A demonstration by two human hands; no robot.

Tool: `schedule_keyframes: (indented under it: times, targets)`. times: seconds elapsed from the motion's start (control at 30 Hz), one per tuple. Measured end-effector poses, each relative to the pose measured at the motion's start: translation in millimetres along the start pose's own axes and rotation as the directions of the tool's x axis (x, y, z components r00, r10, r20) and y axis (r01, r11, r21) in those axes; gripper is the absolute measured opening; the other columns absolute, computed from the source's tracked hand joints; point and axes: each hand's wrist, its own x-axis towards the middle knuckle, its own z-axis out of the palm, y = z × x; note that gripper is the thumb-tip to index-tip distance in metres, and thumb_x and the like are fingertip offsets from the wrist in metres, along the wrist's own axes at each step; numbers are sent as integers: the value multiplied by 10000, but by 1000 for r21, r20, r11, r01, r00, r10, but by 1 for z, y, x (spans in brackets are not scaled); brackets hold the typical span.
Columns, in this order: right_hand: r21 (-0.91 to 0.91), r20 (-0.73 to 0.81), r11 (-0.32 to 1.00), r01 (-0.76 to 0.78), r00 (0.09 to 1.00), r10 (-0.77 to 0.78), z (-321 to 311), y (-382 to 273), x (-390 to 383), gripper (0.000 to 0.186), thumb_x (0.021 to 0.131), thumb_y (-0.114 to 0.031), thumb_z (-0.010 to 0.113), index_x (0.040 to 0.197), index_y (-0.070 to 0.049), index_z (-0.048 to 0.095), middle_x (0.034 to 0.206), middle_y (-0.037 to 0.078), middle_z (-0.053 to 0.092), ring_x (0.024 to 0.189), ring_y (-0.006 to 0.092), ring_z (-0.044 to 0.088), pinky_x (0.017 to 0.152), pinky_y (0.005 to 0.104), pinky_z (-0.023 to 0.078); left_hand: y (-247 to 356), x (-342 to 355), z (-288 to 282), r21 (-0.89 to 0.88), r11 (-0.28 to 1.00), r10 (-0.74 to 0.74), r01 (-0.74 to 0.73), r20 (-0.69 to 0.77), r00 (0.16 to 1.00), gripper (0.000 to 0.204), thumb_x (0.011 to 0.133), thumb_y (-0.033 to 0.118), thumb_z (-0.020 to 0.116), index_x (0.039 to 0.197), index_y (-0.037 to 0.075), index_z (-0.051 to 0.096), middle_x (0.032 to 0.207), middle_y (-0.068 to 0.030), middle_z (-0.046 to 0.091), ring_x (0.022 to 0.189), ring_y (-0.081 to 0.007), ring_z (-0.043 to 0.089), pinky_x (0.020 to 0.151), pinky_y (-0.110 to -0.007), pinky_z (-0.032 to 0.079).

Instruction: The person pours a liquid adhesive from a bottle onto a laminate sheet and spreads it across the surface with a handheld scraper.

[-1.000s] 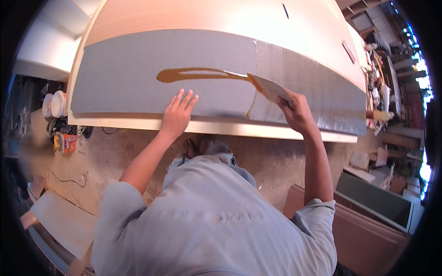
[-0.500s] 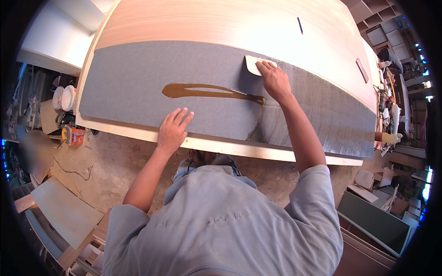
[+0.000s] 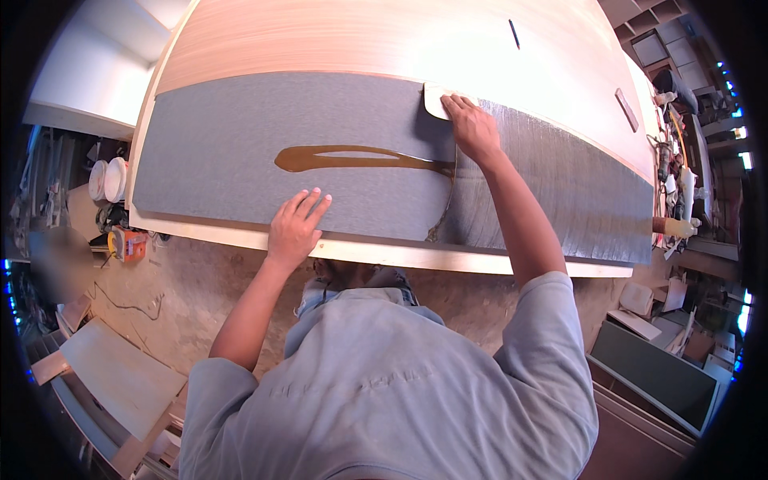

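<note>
A long grey sheet (image 3: 216, 132) lies across the near side of a workbench. My right hand (image 3: 475, 128) grips a pale, flat spreader (image 3: 436, 102) at the sheet's far edge. To the right of the spreader the surface is coated with glossy, streaked brown glue (image 3: 552, 192). A thick looped puddle of brown glue (image 3: 308, 158) lies on the uncoated part, its thin tail reaching the coated area. My left hand (image 3: 296, 226) rests with fingers spread on the sheet's near edge, holding nothing.
Beyond the sheet, a pale wood-grain panel (image 3: 320, 40) bears a dark pen (image 3: 514, 34) and a small wooden strip (image 3: 626, 110). White tubs (image 3: 116, 179) and an orange container (image 3: 128, 244) stand left of the bench. Boards (image 3: 120, 376) lie at lower left, framed panels (image 3: 656, 376) at lower right.
The view has shifted slightly. My right hand and the spreader stay near the sheet's far edge, moved slightly outward. My left hand keeps its place on the near edge.
</note>
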Motion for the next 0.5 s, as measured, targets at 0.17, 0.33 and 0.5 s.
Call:
schedule_keyframes:
  times: [0.17,0.33,0.5]
  targets:
    - [-6,108,998,-67,992,67,-10,3,1,409,991,-125,494,1269,-182,790,1038,193,795,915,374,779,828,479,620,-3,-1,0,-9,1000,8,-8,0,1000,811,691,94,859,1467,180,639,1474,-71,628,1326,-304,601,1026,-431,568]
    - [35,396,997,-73,917,54,-48,-33,-61,432,956,-95,540,1282,-211,799,946,195,792,846,351,779,760,469,621,-11,1,1,-23,999,26,-26,-10,1000,794,687,113,860,1450,191,656,1466,-65,637,1297,-297,616,1006,-424,582]
    - [82,330,991,-104,941,71,-66,-107,-171,329,972,-147,578,1198,-163,816,782,249,716,703,418,721,661,513,576,-15,5,7,-48,997,59,-62,-53,997,738,702,186,871,1415,193,682,1440,-59,659,1281,-276,627,984,-422,593]
